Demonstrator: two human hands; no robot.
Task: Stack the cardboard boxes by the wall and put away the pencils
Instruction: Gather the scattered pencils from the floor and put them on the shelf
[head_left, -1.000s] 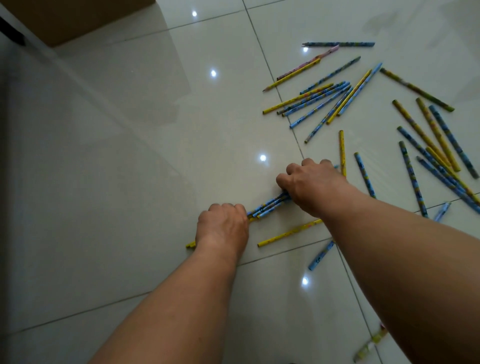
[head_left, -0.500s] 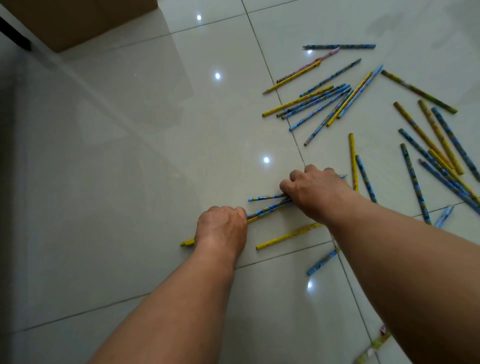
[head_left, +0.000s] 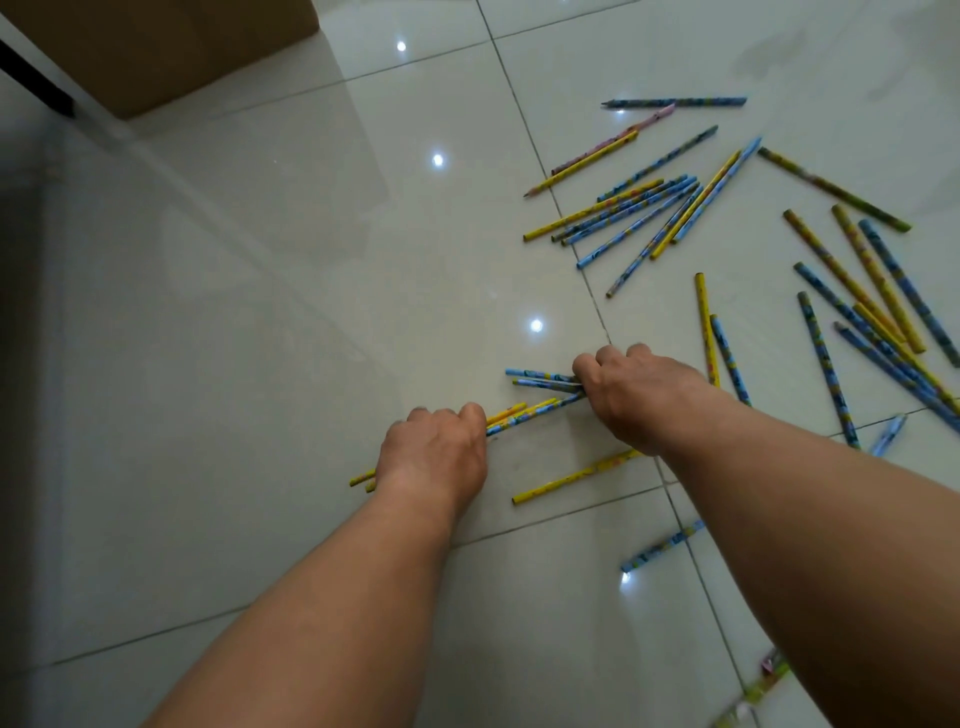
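Note:
Several yellow and blue patterned pencils lie scattered on the glossy tiled floor, most in a loose pile (head_left: 644, 208) at upper right and another group (head_left: 872, 312) at far right. My left hand (head_left: 431, 452) is closed around a small bundle of pencils (head_left: 524, 415) whose ends stick out on both sides. My right hand (head_left: 639, 395) grips the other end of that bundle and two blue pencils (head_left: 540, 378) beside it. A single yellow pencil (head_left: 571, 478) lies just below my right wrist. A cardboard box (head_left: 156, 47) stands at the top left.
A white wall edge with a dark strip (head_left: 36, 83) runs down the left side. A blue pencil (head_left: 662, 545) and a green-yellow one (head_left: 753, 696) lie near my right forearm. Bare tile (head_left: 260, 312) stretches left of my hands.
The view shifted slightly. Both hands stayed on the bundle; my right hand has drawn two blue pencils in so they fan out to its left, and the bundle slid a little toward the lower left.

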